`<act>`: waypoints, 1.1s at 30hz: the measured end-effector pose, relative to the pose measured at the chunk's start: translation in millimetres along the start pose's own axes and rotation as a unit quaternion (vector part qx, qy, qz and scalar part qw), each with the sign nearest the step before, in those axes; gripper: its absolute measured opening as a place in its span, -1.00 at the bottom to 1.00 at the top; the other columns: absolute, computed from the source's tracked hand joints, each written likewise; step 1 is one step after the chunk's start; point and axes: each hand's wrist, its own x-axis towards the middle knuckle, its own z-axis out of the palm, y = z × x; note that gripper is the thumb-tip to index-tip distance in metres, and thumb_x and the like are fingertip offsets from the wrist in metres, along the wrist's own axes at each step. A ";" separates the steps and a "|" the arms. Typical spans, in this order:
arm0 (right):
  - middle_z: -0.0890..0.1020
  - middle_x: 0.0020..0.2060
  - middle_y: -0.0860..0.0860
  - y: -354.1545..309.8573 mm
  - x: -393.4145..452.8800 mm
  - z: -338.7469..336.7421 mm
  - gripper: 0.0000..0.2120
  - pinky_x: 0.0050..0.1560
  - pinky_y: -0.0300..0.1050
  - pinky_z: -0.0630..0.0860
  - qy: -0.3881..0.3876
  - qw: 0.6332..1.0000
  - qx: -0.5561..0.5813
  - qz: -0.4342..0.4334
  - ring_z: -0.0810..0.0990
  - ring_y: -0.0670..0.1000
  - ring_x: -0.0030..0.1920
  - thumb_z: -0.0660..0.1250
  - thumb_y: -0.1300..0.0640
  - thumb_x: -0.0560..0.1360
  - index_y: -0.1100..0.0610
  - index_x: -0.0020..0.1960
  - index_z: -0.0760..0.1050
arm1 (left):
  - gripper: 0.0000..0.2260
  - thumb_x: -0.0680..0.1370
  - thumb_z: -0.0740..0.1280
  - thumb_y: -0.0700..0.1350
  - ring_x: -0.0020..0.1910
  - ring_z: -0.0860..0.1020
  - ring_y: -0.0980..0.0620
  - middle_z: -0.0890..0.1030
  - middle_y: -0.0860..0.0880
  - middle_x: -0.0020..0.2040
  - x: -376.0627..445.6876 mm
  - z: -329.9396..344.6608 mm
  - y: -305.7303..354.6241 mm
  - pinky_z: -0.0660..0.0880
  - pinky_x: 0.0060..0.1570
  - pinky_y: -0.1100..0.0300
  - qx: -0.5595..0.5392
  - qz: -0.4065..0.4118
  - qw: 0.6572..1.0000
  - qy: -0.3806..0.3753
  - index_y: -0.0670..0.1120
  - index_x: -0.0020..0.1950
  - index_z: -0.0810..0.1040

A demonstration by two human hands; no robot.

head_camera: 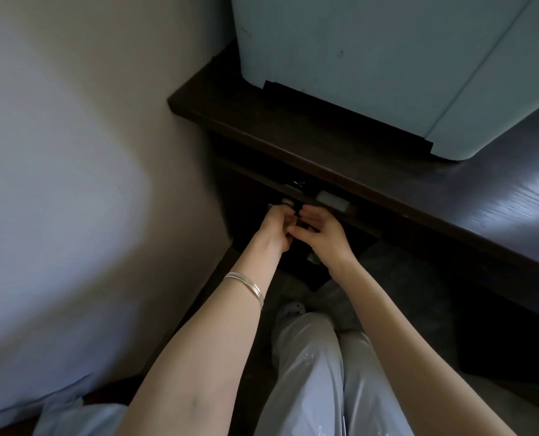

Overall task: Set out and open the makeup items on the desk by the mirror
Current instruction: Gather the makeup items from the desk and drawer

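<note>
Head view: both arms are reaching down and forward into a dark open drawer [293,196] under the edge of the dark wood desk [498,196]. The left hand [274,226] and right hand [320,232] are meeting close together just in front of the drawer, fingers curling toward each other, fingertips nearly touching. Something small and dark is sitting between them, possibly a makeup item, but it's too shadowed to tell; can't tell whether either hand is actually gripping it. The left hand is partly closed, fingers bent inward; the right hand is looser, palm showing, fingers half curled.

A thin silver bangle [246,286] is sitting on the left forearm. Inside the drawer a small pale rectangular item [332,196] is lying near the right side, just above the right hand, and a small round metallic-looking thing [287,202] is showing right at the left fingertips. The mirror [387,58] is standing upright on the desk top, its dark base [346,118] resting near the desk's front edge, well above the hands.

Pale blue trousers [318,379] are filling the bottom centre, with a light shoe [291,309] on the dark floor. A plain white wall [73,152] is taking up the left side.
</note>
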 end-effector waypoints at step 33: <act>0.64 0.11 0.01 3.8 -106.0 7.0 -0.66 0.11 -0.27 0.43 0.029 0.984 -0.176 -0.010 0.58 -0.06 0.16 0.42 0.21 0.45 0.12 0.22 0.54 | -0.33 0.47 0.40 -0.10 0.44 0.15 -0.16 0.12 -0.16 0.49 -91.9 -68.7 -56.4 0.34 0.34 0.01 0.397 0.376 0.805 0.230 -0.11 0.48 0.15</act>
